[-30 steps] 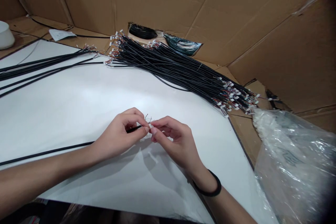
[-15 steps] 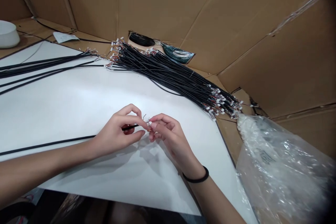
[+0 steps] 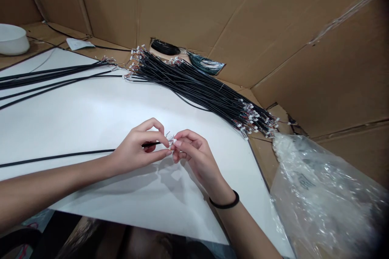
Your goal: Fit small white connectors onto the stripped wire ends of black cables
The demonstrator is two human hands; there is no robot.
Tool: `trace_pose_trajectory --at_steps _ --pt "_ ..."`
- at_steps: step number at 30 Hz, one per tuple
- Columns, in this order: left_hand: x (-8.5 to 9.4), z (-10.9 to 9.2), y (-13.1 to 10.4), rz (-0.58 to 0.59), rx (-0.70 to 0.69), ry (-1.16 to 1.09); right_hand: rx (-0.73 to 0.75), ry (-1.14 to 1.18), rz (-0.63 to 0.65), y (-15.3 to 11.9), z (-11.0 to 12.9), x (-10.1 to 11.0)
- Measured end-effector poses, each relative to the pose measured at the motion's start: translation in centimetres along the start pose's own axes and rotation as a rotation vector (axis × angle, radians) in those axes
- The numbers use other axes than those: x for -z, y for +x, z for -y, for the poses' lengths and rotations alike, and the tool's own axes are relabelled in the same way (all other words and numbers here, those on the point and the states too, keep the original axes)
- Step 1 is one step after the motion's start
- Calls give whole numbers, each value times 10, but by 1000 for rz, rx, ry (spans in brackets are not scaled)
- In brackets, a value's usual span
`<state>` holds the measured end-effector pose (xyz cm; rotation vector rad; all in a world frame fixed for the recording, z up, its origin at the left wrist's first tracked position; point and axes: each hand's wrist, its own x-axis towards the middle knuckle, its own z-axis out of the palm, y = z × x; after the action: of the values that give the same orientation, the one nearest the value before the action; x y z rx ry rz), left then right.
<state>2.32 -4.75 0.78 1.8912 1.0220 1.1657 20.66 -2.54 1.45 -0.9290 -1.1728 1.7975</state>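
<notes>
My left hand (image 3: 141,143) holds a black cable (image 3: 75,153) near its end, where thin loose wires (image 3: 169,139) fan out. The cable runs left from that hand across the white board (image 3: 91,121). Between the thumb and fingers of my right hand (image 3: 194,151) is a small white connector (image 3: 174,141), touching the wires. The fingertips of both hands nearly meet there, and the exact seating of the wires is too small to make out. A black band circles my right wrist.
Behind lies a big bundle of black cables (image 3: 194,85) with white connectors. More cables (image 3: 60,73) lie at the left, near a white bowl (image 3: 13,40). A clear plastic bag (image 3: 322,194) is at the right. Cardboard walls (image 3: 194,4) stand behind.
My left thumb has moved slightly right, closer to the wires. The cable at the left has shifted slightly up in the view. My right hand still pinches the connector.
</notes>
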Motion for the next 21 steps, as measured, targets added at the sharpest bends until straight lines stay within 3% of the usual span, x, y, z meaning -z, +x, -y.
trace_pose_trajectory --at_steps 7,21 --pt "-1 -2 4 -2 184 -187 32 -15 44 0 1 0" --pt "-1 -1 5 16 268 -306 39 -29 77 -2 -1 0"
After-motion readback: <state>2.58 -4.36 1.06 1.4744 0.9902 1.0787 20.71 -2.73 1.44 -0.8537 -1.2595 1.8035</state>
